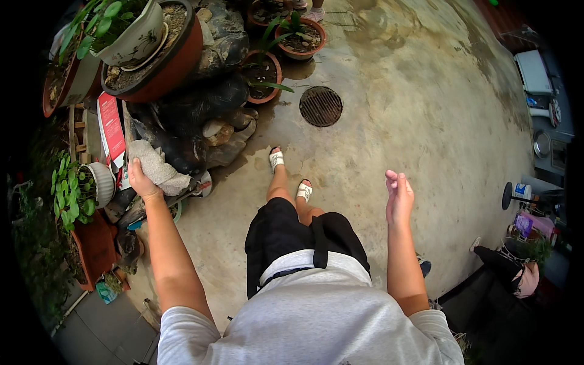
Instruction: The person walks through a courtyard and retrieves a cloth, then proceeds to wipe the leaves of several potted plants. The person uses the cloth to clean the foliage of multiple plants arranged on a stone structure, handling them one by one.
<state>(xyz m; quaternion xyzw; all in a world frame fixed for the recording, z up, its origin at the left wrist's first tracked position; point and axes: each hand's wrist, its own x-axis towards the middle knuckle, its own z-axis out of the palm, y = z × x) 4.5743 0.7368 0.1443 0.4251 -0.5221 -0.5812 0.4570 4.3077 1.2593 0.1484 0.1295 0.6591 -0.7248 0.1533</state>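
Observation:
At the left, my left hand [143,181] grips a bunched grey-beige cloth [159,169]. The cloth is beside a red and white printed box [112,127] and above dark rocks. A ribbed white pot [101,183] with round-leaved plants stands just left of that hand. My right hand [399,196] is raised over the concrete floor [438,150] on the right, holding nothing, with the thumb apart from partly curled fingers. Below me are my feet in white sandals [276,159], one ahead of the other.
A round metal drain cover [320,106] lies in the floor ahead. Potted plants and a large brown planter [159,68] stand among rocks [228,41] at the upper left. A person [506,273] is at the right edge; another person's feet [315,13] show at the top. A sink [543,112] is far right.

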